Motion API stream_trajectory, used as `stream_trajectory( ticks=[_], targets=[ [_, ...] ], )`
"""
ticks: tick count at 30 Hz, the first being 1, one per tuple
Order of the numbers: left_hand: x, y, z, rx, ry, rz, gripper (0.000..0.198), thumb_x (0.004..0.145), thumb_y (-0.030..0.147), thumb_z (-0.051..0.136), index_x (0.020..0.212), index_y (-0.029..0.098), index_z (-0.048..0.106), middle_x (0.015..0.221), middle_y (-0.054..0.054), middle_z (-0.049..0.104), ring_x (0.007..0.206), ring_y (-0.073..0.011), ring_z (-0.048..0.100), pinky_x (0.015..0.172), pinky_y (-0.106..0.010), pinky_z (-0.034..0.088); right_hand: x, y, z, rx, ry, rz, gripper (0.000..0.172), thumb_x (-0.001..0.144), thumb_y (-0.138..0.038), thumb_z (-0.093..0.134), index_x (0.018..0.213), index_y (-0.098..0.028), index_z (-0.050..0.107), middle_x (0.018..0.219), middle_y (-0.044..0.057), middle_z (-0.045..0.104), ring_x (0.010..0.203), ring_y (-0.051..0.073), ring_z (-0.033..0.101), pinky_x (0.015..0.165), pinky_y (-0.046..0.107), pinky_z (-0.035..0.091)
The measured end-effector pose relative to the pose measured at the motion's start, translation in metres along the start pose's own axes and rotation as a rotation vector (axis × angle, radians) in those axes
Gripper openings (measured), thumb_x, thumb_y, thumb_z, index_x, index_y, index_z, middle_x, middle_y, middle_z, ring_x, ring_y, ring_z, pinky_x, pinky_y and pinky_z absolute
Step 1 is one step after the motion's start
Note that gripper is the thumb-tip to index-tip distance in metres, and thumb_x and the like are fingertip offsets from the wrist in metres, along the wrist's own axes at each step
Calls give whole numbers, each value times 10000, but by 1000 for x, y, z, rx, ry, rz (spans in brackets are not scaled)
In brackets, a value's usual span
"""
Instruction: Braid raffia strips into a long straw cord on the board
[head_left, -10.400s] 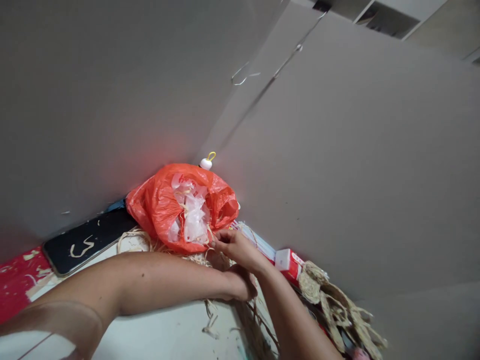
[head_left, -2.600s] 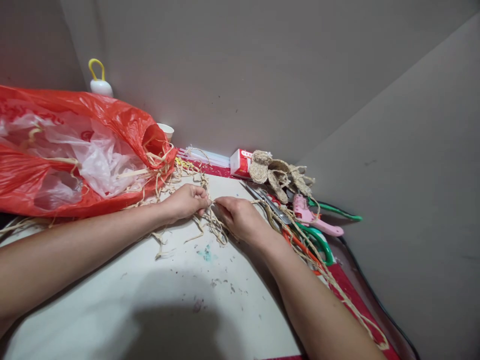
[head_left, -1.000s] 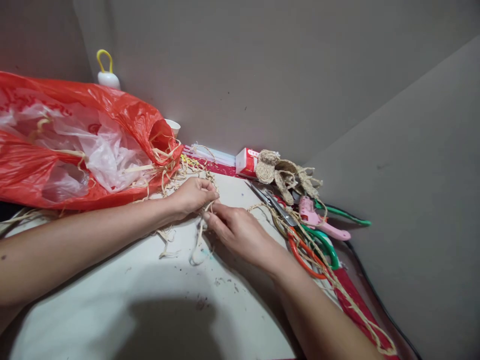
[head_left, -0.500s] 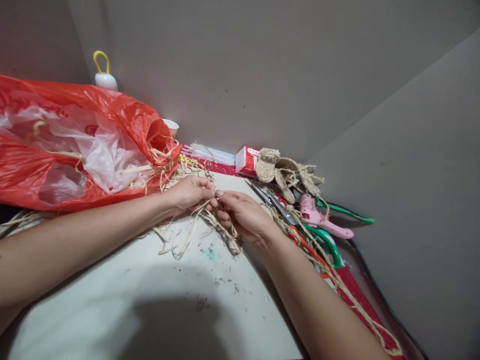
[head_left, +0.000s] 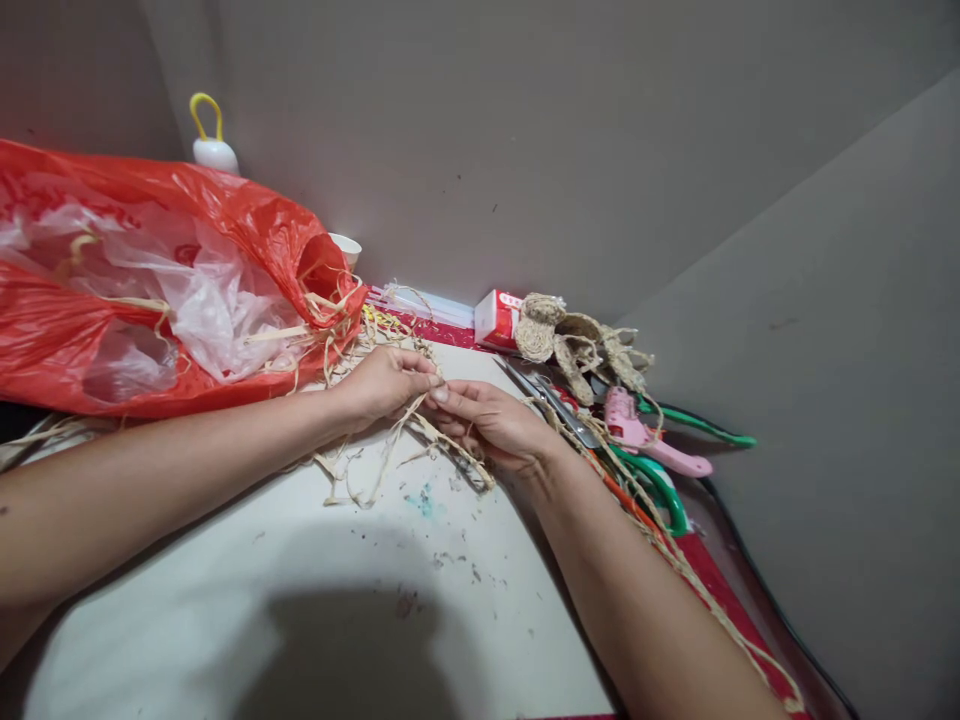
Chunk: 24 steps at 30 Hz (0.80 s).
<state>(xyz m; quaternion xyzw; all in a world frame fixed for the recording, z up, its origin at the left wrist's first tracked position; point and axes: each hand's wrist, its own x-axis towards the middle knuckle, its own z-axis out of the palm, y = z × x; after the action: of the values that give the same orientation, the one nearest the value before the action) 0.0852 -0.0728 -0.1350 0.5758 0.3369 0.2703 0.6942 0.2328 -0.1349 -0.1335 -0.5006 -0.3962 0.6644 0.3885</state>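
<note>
My left hand (head_left: 386, 385) and my right hand (head_left: 491, 420) meet fingertip to fingertip above the white board (head_left: 315, 570). Both are closed in a pinch on pale straw-like strands (head_left: 394, 440); the exact spot they grip is hidden by the fingers. Loose strands hang below my left hand onto the board. A twisted length of the same fibre (head_left: 461, 458) slants down to the right beneath my right hand. More strands lie behind my left wrist.
At left lies a red plastic bag (head_left: 262, 215) holding clear plastic and strands. Scissors (head_left: 559, 410), a pink glue gun (head_left: 645, 435), green-handled scissors (head_left: 660, 485) and a long braided cord (head_left: 720, 610) lie at right. Braided pieces (head_left: 540, 330) sit by a red-and-white box (head_left: 495, 318).
My hands stay pinched together, with small finger movements. The twisted length under my right hand has shifted slightly. The whole view has moved a little.
</note>
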Motion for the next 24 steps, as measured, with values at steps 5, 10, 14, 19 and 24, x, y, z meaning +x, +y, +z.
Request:
stream_trajectory(
  ticks=[5,10,14,19,24],
  targets=[
    [-1,2,0,-1,-22,-1,103,783,110,572,683,131,562,471,51,542,369,-31,403,435,-164,292,1,-1,-1,87,-64,-9,225,669,-252,762,774,-121,613,658,-28,523,446,13,342,358,119,230],
    [-1,-1,0,41,-3,58,85,772,144,597,690,126,585,494,58,557,378,-19,371,451,-160,286,-1,-4,1,31,-56,18,252,733,-348,709,738,-135,575,529,-97,294,412,23,186,327,129,100],
    [0,-3,1,-16,6,71,98,792,111,554,703,123,592,530,26,591,469,-56,502,513,-171,364,-2,-3,2,-19,-16,38,284,751,-407,679,749,-152,554,519,-99,286,399,30,173,311,131,95],
    [2,-4,0,6,-31,132,152,814,125,534,684,107,612,590,-16,635,549,-89,571,596,-207,429,0,0,0,5,-43,49,298,792,-447,617,726,-181,500,505,-97,299,383,36,155,311,132,91],
    [4,-8,-1,41,-59,155,193,814,114,515,641,105,603,590,-21,632,541,-90,556,600,-213,426,0,0,2,4,-31,21,336,799,-462,607,698,-158,504,502,-91,277,402,35,179,334,124,124]
  ],
)
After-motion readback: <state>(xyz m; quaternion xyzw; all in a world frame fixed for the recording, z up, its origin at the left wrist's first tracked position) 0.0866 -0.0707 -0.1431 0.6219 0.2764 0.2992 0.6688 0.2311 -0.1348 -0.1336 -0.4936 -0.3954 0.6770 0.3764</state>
